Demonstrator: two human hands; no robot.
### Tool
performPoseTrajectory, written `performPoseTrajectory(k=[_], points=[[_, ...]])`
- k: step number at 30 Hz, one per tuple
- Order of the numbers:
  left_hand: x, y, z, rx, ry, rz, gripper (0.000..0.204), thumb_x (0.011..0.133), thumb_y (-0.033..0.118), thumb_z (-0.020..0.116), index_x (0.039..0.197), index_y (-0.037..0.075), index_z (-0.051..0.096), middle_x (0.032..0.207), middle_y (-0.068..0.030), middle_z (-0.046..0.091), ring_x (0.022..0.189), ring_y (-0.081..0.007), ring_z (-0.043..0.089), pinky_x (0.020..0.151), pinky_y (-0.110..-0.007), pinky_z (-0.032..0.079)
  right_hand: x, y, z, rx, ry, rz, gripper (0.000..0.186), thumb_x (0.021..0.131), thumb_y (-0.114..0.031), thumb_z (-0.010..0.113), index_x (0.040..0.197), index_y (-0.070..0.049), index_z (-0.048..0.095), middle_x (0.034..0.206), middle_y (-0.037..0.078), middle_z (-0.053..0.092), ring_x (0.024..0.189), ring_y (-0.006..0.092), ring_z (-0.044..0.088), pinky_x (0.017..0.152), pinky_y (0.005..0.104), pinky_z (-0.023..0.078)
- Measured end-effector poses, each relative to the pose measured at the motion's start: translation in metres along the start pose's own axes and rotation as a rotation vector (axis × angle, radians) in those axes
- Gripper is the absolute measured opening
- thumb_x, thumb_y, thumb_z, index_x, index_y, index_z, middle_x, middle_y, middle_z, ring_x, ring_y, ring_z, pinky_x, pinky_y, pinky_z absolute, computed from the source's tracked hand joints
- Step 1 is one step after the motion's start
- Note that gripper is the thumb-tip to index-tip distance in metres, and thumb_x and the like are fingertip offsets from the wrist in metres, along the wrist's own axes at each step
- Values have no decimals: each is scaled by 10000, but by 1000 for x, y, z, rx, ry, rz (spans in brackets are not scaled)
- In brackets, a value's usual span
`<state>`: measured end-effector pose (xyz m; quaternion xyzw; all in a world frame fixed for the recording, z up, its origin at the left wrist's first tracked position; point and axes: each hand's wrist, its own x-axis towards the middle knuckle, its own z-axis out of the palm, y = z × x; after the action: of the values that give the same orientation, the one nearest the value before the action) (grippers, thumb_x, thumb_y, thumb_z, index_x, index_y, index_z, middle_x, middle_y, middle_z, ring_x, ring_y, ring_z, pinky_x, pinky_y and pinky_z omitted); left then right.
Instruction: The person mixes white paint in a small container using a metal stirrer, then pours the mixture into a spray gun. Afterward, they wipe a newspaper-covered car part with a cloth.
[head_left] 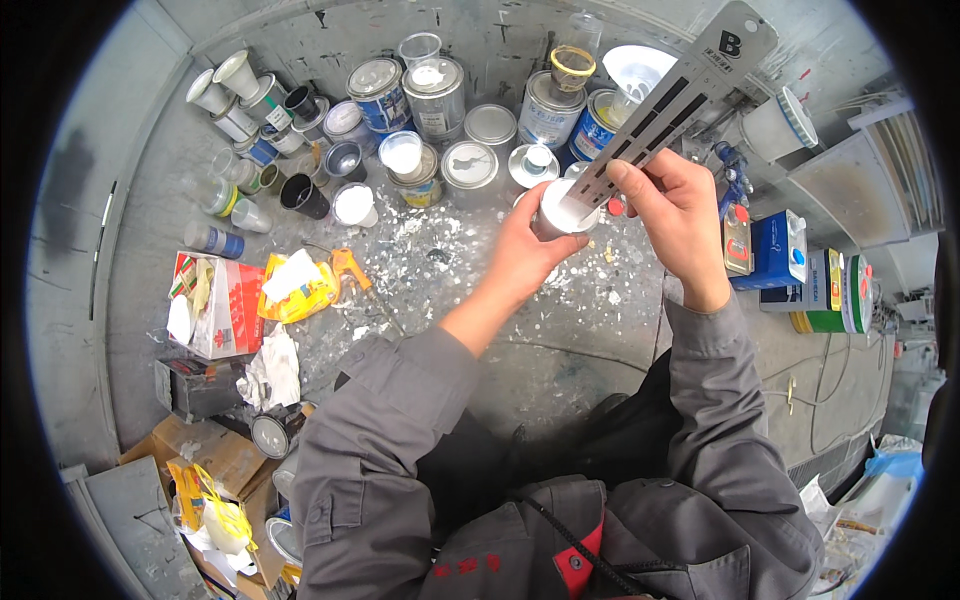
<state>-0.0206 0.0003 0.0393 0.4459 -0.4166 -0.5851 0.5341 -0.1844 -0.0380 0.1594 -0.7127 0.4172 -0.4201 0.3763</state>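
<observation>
My left hand [523, 248] is wrapped round a small cup [548, 224] with white paint [563, 205] in it, out in front of me. A long flat metal mixing ruler [690, 88] with dark slots and printed markings is pinched in my right hand [678, 210]. It slants from the upper right down to the cup, and its lower end reaches into the cup's mouth. How deep the tip sits in the paint is hidden.
Paint cans [433, 100] and used cups [304, 197] crowd the back of the paint-spattered surface. At left lie a red-and-white box [232, 310], a yellow packet [308, 292] and an orange-handled tool [349, 268]. A blue rectangular can [765, 250] stands at right.
</observation>
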Motion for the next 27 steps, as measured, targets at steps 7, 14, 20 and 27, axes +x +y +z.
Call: performPoseTrajectory(k=[7, 14, 20, 27], points=[[-3, 2, 1, 82, -6, 5, 774, 824, 24, 844, 1517, 61, 501, 1363, -71, 650, 1256, -183, 617, 1053, -344, 509, 3, -6, -13, -47, 69, 20, 168, 1005, -150, 746, 1007, 17, 740, 771, -9, 653, 679, 55, 562, 601, 233, 431], [-2, 2, 2, -11, 7, 1, 759, 832, 34, 841, 1512, 51, 502, 1356, -72, 651, 1254, -183, 617, 1047, -345, 510, 2, 3, -4, -97, 65, -37, 187, 1005, -163, 745, 1030, 22, 747, 749, -9, 660, 646, 47, 554, 566, 242, 426], [-1, 3, -1, 44, -2, -9, 741, 841, 41, 837, 1504, 51, 508, 1344, -68, 653, 1239, -177, 620, 1037, -340, 508, 1, -2, 1, 42, 25, 54, 199, 1008, -170, 746, 1070, 20, 753, 767, -16, 659, 661, 46, 554, 588, 237, 443], [-2, 2, 2, -11, -27, 0, 765, 823, 25, 845, 1507, 44, 502, 1352, -69, 648, 1245, -179, 618, 1051, -339, 506, 3, -8, -15, -18, 111, 52, 188, 1003, -163, 751, 938, 11, 718, 719, -14, 631, 643, 51, 535, 574, 235, 394]])
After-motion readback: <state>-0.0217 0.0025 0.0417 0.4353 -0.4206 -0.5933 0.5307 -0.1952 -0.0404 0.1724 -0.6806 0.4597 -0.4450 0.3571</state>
